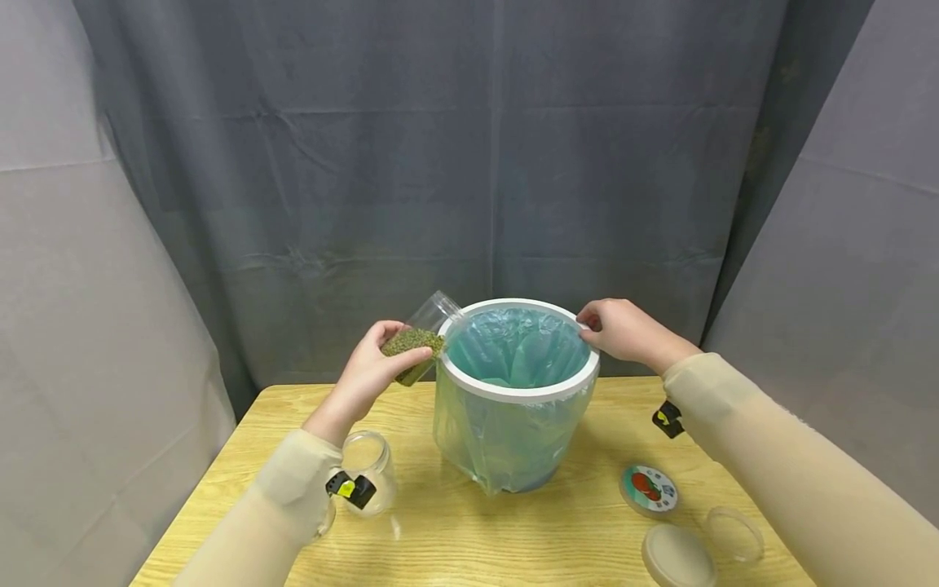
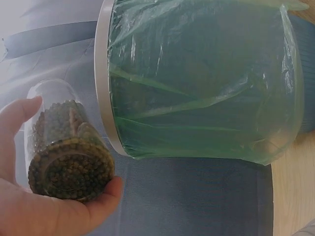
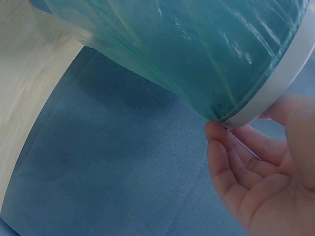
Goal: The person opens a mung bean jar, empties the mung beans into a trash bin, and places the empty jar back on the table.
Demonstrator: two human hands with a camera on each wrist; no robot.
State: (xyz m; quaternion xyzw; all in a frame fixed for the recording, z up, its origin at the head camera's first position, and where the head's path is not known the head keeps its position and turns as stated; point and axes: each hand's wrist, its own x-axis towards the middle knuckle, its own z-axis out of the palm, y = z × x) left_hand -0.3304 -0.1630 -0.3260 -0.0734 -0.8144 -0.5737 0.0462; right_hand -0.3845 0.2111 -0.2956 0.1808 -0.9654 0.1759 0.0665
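Note:
My left hand [image 1: 370,367] grips a clear jar [image 1: 414,338] partly filled with small green beans [image 2: 71,167]. The jar is tilted, its mouth at the left rim of a trash can [image 1: 517,395] and its base toward the left wrist camera. A white ring circles the can's top, and a translucent green bag [image 1: 506,444] lines it and hangs down outside. At the far right of the rim, my right hand [image 1: 623,328] pinches the white ring between thumb and fingers, seen close in the right wrist view with fingertips [image 3: 215,130] at the ring's edge.
An uncovered clear jar [image 1: 374,473] stands on the wooden table [image 1: 469,538] beside the left forearm, partly hidden by it. On the right lie a round lid with a tomato picture [image 1: 649,489], a plain beige lid [image 1: 678,556] and a clear ring [image 1: 735,534]. Grey curtains surround the table.

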